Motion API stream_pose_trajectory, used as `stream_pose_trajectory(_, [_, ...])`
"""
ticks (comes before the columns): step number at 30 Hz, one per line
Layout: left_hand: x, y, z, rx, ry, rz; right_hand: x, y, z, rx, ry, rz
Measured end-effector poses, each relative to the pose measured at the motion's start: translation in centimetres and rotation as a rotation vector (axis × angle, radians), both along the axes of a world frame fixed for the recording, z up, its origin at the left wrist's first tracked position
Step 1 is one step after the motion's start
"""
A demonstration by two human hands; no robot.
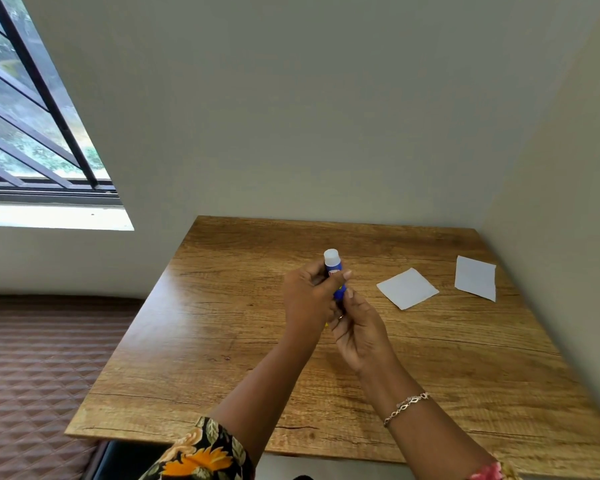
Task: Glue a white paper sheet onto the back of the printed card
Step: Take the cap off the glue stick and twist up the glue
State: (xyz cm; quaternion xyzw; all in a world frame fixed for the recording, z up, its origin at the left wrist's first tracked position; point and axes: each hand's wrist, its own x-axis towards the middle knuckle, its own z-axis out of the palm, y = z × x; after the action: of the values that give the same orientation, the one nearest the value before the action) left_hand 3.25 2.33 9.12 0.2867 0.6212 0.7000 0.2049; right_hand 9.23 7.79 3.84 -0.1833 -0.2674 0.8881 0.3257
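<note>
Left hand [307,292] and right hand [359,327] grip a white-capped blue glue stick [332,263] mid-frame over the wooden table [222,341]. At right, apart, lie a white square sheet [407,288] and a white rectangular sheet [476,278].

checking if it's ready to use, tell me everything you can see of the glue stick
The glue stick is a blue tube, plastic by the look, with a white cap on its top end and a partly hidden label with red and yellow. It is held nearly upright above the table. The left hand grips its upper body; the right hand pinches its lower end.
</note>
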Motion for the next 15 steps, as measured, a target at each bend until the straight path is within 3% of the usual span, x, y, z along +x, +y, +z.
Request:
stream_pose_trajectory(8, [0.27, -0.30, -0.13, -0.020, 0.041, -0.032, -0.32, -0.39, 0.79, -0.009, -0.186, 0.035])
stream_pose_trajectory(15, [-0.44, -0.55, 0.15, 0.012, 0.019, 0.004, -0.12, -0.52, 0.89, 0.035, 0.000, 0.046])
